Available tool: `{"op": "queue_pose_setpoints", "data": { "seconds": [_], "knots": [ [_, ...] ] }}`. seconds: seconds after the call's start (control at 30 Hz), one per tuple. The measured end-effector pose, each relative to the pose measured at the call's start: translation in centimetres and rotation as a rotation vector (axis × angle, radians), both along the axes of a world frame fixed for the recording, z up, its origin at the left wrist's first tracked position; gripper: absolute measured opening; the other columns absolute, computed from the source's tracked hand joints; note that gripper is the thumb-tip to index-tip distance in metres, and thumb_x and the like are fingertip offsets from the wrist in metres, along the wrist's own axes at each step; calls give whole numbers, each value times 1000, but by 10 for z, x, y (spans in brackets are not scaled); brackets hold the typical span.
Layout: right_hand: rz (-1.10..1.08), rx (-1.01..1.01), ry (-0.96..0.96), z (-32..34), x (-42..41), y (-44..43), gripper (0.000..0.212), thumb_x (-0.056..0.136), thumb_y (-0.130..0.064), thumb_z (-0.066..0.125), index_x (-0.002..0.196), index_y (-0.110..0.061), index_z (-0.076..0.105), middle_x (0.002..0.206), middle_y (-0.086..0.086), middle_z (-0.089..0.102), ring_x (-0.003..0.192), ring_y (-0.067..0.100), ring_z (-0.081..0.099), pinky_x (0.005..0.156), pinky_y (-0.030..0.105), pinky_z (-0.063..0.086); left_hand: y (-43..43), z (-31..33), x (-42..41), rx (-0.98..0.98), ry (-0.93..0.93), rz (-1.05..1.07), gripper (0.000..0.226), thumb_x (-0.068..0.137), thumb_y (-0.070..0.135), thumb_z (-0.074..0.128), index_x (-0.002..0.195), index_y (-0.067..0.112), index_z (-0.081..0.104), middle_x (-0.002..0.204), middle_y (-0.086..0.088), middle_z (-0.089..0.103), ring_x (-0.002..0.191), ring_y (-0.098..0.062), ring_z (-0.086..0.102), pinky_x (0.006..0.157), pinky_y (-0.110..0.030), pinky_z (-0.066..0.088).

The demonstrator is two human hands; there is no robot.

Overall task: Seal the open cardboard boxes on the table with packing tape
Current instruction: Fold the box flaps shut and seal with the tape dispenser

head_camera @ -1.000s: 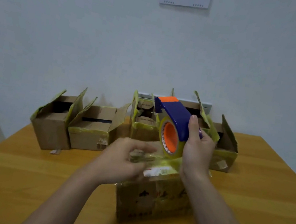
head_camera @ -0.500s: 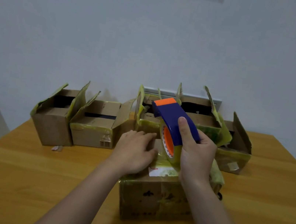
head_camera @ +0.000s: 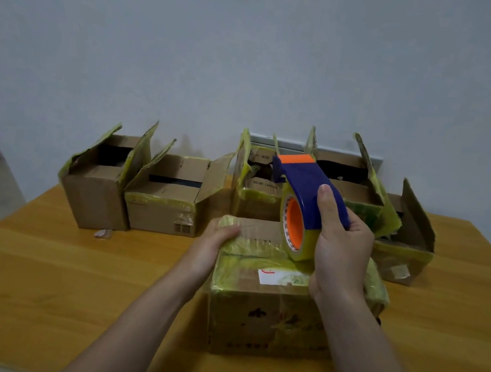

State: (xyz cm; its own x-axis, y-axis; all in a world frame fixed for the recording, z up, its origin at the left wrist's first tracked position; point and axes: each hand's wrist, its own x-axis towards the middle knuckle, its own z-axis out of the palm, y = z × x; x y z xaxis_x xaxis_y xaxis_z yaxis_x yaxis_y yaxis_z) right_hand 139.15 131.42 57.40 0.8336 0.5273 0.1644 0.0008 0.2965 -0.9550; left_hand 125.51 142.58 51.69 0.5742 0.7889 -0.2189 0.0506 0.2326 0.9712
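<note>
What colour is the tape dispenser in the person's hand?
The tape dispenser is dark blue with an orange tip and orange roll core, seen in the head view.

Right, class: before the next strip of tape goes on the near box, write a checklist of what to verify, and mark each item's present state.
1. right hand holds the tape dispenser securely: ok.
2. left hand steadies the near box at its far left corner: ok.
3. Near box flaps closed flat: ok.
4. tape roll meets the box top: ok.
5. Tape's free end stuck down: cannot tell.
6. open boxes behind sealed: not ok, flaps up.
</note>
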Motion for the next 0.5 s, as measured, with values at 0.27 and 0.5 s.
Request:
{"op": "queue_pose_setpoints", "data": {
  "seconds": [0.27,0.5],
  "knots": [
    [-8,2,-18,-2,2,0,23,91,-46,67,93,-24,72,85,-4,77,86,14,72,77,32,58,14,30,-8,1035,828,170,65,99,68,47,59,17,60,55,4,54,56,-18,53,52,-29,33],
    [-20,1,-31,-2,1,0,26,93,-46,65,99,-21,72,81,-8,76,78,4,70,63,16,52,11,29,-9,880,647,68,53,106,49,48,64,20,61,58,2,56,59,-19,55,53,-33,33]
  ]
}}
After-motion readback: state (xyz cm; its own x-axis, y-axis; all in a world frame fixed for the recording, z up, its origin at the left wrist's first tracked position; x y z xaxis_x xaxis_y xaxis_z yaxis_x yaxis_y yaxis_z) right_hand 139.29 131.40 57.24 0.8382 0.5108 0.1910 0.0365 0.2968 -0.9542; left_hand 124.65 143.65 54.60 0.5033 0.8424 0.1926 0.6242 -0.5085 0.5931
